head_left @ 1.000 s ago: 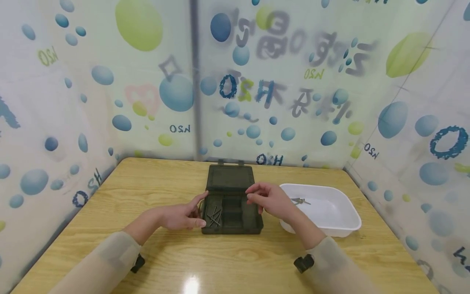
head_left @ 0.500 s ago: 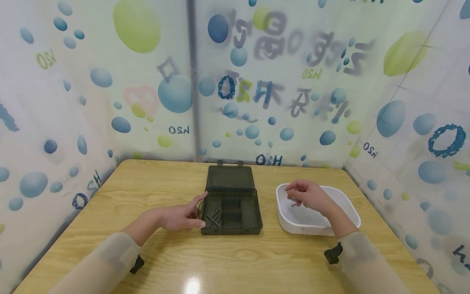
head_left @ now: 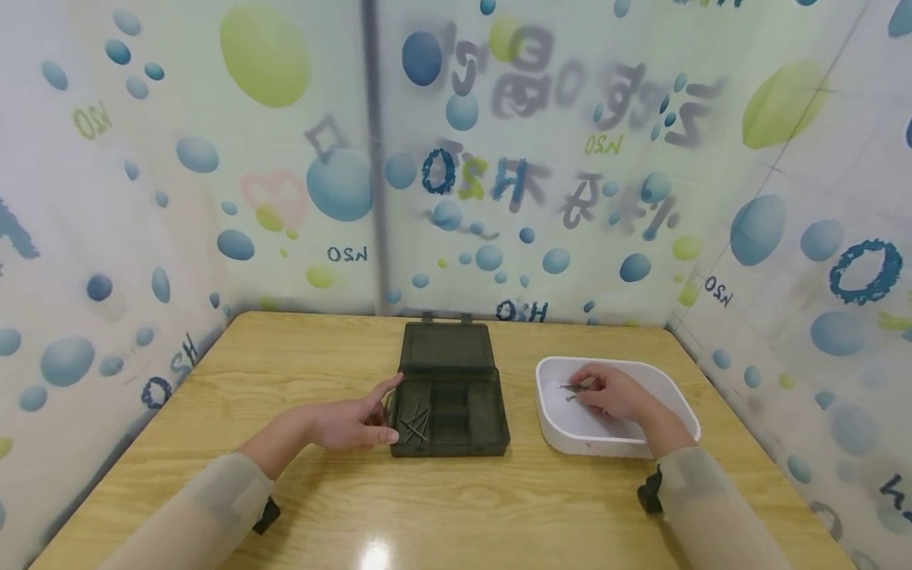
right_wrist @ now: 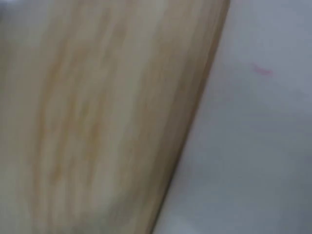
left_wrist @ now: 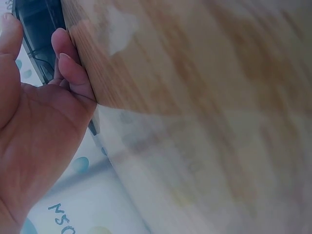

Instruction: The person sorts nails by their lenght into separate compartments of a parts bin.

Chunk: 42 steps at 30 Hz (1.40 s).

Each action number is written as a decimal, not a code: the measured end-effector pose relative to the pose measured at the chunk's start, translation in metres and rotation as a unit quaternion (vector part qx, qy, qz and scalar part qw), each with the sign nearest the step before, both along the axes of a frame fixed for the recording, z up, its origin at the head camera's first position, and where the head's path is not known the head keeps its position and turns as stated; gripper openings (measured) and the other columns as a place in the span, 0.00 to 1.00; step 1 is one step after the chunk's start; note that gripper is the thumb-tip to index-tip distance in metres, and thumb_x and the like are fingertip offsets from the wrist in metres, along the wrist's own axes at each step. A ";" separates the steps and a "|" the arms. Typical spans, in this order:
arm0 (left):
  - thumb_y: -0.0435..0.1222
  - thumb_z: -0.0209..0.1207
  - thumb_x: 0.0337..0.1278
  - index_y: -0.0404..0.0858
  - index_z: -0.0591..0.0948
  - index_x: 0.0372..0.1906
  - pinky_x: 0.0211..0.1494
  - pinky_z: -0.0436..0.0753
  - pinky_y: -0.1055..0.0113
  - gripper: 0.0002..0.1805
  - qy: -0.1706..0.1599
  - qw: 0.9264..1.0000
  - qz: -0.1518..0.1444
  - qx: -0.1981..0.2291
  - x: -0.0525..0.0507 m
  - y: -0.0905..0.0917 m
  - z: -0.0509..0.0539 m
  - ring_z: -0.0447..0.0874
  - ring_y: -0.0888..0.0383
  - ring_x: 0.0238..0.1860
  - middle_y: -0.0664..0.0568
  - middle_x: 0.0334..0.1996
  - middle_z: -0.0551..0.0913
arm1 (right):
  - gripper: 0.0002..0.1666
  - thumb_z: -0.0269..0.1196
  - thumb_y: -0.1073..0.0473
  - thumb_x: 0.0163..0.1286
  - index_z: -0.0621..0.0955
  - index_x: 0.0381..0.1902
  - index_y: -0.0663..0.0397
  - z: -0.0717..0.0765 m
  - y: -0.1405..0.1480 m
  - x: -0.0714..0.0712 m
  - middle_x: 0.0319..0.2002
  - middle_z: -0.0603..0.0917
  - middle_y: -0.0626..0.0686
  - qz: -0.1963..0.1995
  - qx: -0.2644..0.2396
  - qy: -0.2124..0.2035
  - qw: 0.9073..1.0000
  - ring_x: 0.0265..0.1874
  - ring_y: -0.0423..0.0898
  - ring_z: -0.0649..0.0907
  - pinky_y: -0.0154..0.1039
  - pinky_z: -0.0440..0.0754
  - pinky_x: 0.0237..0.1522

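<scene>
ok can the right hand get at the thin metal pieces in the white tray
Looks like yes: the right hand reaches into the uncovered white tray, right at the thin metal pieces, with nothing visible blocking the way. Whether it grips any is unclear.

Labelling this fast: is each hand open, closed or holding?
Left hand: open, touching the dark box at its left side.
Right hand: at the metal nails in the white tray; cannot tell whether it pinches any.
</scene>
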State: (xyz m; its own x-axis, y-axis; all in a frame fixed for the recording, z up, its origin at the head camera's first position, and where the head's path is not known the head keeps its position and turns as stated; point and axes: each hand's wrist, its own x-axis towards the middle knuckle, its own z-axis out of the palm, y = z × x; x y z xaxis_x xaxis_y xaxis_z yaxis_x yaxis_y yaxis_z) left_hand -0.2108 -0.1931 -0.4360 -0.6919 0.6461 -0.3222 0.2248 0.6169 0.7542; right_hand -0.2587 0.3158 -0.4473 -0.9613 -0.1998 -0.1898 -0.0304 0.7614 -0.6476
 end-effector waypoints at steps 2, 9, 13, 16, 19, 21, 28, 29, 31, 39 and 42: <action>0.53 0.61 0.83 0.46 0.28 0.91 0.52 0.80 0.56 0.59 0.003 1.000 -0.001 0.001 -0.001 -0.001 0.001 0.83 0.52 0.42 0.48 0.45 0.84 | 0.17 0.71 0.57 0.79 0.85 0.62 0.51 0.001 -0.001 -0.001 0.35 0.81 0.53 -0.003 0.004 0.001 1.000 0.31 0.49 0.80 0.42 0.80 0.37; 0.53 0.61 0.83 0.45 0.29 0.91 0.51 0.81 0.56 0.59 0.009 1.000 -0.004 -0.002 -0.001 0.000 0.001 0.83 0.52 0.41 0.48 0.45 0.84 | 0.14 0.70 0.57 0.80 0.86 0.59 0.50 -0.003 -0.004 -0.002 0.36 0.81 0.53 -0.019 0.013 -0.006 1.000 0.32 0.48 0.80 0.40 0.79 0.37; 0.53 0.61 0.83 0.45 0.29 0.91 0.51 0.80 0.57 0.59 0.007 1.000 -0.003 -0.003 0.000 0.001 0.001 0.82 0.52 0.41 0.48 0.44 0.84 | 0.11 0.70 0.57 0.80 0.85 0.56 0.50 -0.004 -0.004 -0.002 0.36 0.80 0.53 -0.021 0.014 -0.009 1.000 0.33 0.48 0.80 0.40 0.79 0.37; 0.53 0.61 0.83 0.45 0.29 0.91 0.51 0.80 0.57 0.59 0.005 1.000 -0.001 -0.003 0.001 0.001 0.002 0.82 0.52 0.41 0.48 0.45 0.83 | 0.11 0.70 0.57 0.80 0.86 0.56 0.49 -0.004 -0.004 -0.002 0.36 0.80 0.53 -0.023 0.014 -0.011 1.000 0.34 0.49 0.80 0.40 0.78 0.38; 0.53 0.61 0.83 0.46 0.29 0.91 0.50 0.80 0.56 0.59 0.003 1.000 -0.002 -0.002 0.000 0.001 0.001 0.82 0.52 0.41 0.48 0.45 0.84 | 0.13 0.70 0.57 0.79 0.86 0.58 0.48 -0.004 -0.004 -0.002 0.37 0.80 0.54 -0.023 0.015 -0.013 1.000 0.34 0.49 0.80 0.41 0.78 0.39; 0.53 0.61 0.83 0.46 0.29 0.91 0.50 0.80 0.56 0.59 0.003 1.000 -0.002 -0.002 0.000 0.001 0.001 0.82 0.52 0.41 0.48 0.45 0.84 | 0.13 0.70 0.57 0.79 0.86 0.57 0.48 -0.004 -0.004 -0.002 0.37 0.80 0.54 -0.024 0.016 -0.016 0.999 0.34 0.49 0.80 0.41 0.79 0.39; 0.53 0.61 0.83 0.47 0.28 0.91 0.50 0.79 0.56 0.59 0.002 1.000 -0.003 -0.003 -0.001 0.000 -0.001 0.82 0.52 0.41 0.48 0.45 0.84 | 0.09 0.69 0.58 0.81 0.84 0.54 0.52 -0.005 -0.004 -0.002 0.36 0.80 0.53 -0.014 0.016 -0.020 1.000 0.32 0.48 0.80 0.41 0.79 0.38; 0.53 0.61 0.83 0.47 0.28 0.91 0.50 0.79 0.56 0.59 0.002 1.000 -0.003 -0.003 -0.001 0.000 -0.001 0.82 0.52 0.41 0.48 0.45 0.84 | 0.09 0.69 0.58 0.81 0.84 0.53 0.52 -0.005 -0.004 -0.002 0.36 0.80 0.53 -0.013 0.016 -0.020 1.000 0.32 0.48 0.80 0.41 0.79 0.38; 0.54 0.61 0.83 0.47 0.28 0.91 0.50 0.79 0.56 0.59 0.002 1.000 -0.003 -0.003 -0.001 0.000 -0.001 0.82 0.52 0.41 0.48 0.45 0.84 | 0.09 0.68 0.58 0.81 0.83 0.54 0.51 -0.005 -0.004 -0.002 0.36 0.80 0.53 -0.010 0.018 -0.020 1.000 0.32 0.48 0.80 0.41 0.79 0.38; 0.53 0.61 0.83 0.45 0.28 0.90 0.51 0.80 0.58 0.59 0.014 1.000 -0.007 -0.003 -0.001 -0.001 -0.002 0.82 0.53 0.41 0.49 0.44 0.84 | 0.07 0.67 0.61 0.80 0.82 0.52 0.53 -0.004 -0.004 -0.002 0.35 0.80 0.52 0.021 0.029 -0.017 0.999 0.32 0.48 0.79 0.41 0.78 0.38; 0.53 0.60 0.83 0.45 0.28 0.90 0.51 0.80 0.57 0.59 0.014 1.000 -0.007 -0.004 -0.001 -0.001 -0.002 0.82 0.53 0.41 0.49 0.44 0.84 | 0.06 0.67 0.61 0.80 0.82 0.51 0.52 -0.004 -0.004 -0.002 0.35 0.80 0.52 0.020 0.026 -0.021 0.999 0.32 0.48 0.79 0.41 0.78 0.39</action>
State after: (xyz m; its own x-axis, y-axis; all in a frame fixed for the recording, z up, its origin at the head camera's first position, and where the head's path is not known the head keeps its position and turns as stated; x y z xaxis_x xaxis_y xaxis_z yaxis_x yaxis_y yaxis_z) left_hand -0.2121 -0.1939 -0.4382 -0.6916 0.6532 -0.3084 0.2539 0.6195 0.7428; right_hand -0.2607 0.3119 -0.4508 -0.9438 -0.2265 -0.2408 -0.0351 0.7930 -0.6082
